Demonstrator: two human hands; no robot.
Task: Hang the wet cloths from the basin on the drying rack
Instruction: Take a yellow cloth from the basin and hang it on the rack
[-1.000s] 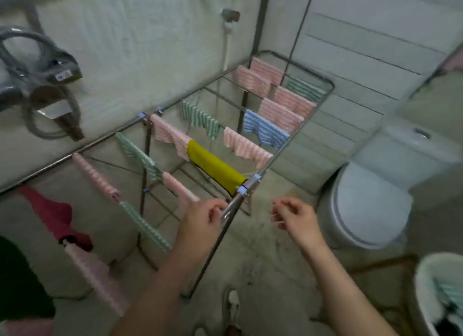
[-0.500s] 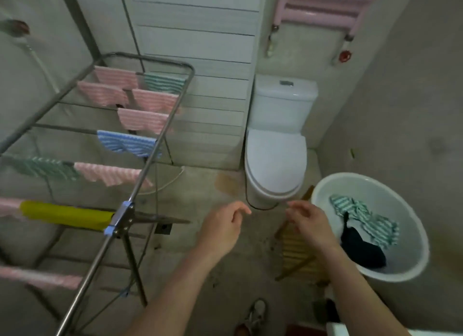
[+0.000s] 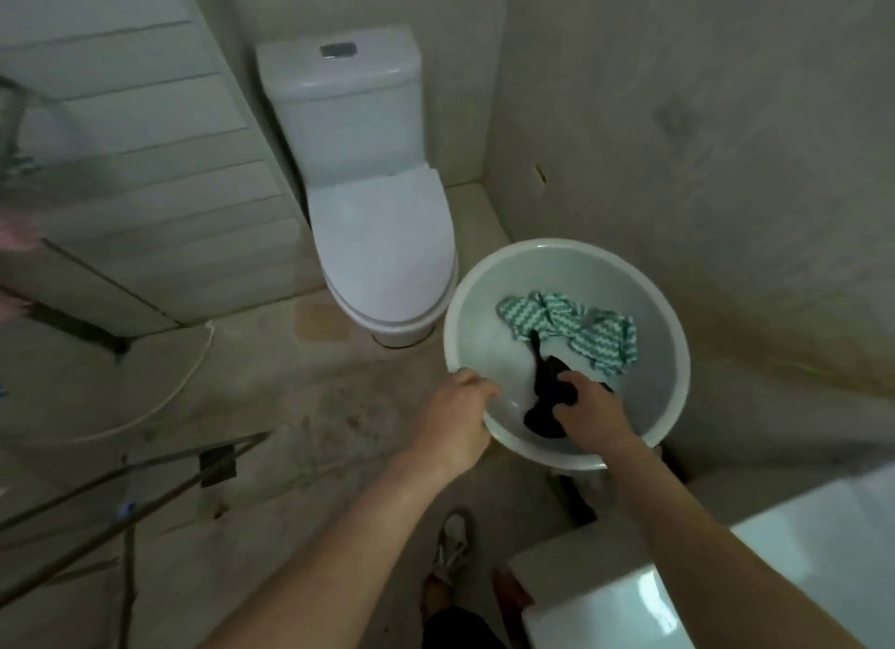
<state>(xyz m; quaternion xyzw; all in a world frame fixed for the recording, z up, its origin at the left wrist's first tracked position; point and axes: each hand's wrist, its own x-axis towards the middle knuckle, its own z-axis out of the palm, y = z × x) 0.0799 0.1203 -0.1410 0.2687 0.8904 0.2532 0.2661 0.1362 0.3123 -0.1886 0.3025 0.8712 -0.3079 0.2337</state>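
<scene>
Near the end, by the look: only two cloths inside the basin (image 3: 566,256), green cloth (image 3: 571,328) at its far side, dark cloth (image 3: 547,396) at its near side, clutched in right hand (image 3: 591,411), not yet lifted. At the near rim, left hand (image 3: 460,416); grip unclear. Left of basin, rack (image 3: 145,474) mostly cut off, blurred.

Both forearms bare, reaching forward and down from lower edge. Left hand (image 3: 455,418): back up, fingers curled over near-left rim of basin (image 3: 658,367), thumb not visible. Right hand (image 3: 593,413): inside basin, back up, wrist bent down, fingers curled into black cloth (image 3: 547,382), gripping it. Right forearm crosses near rim. Hands near each other, not touching.
</scene>
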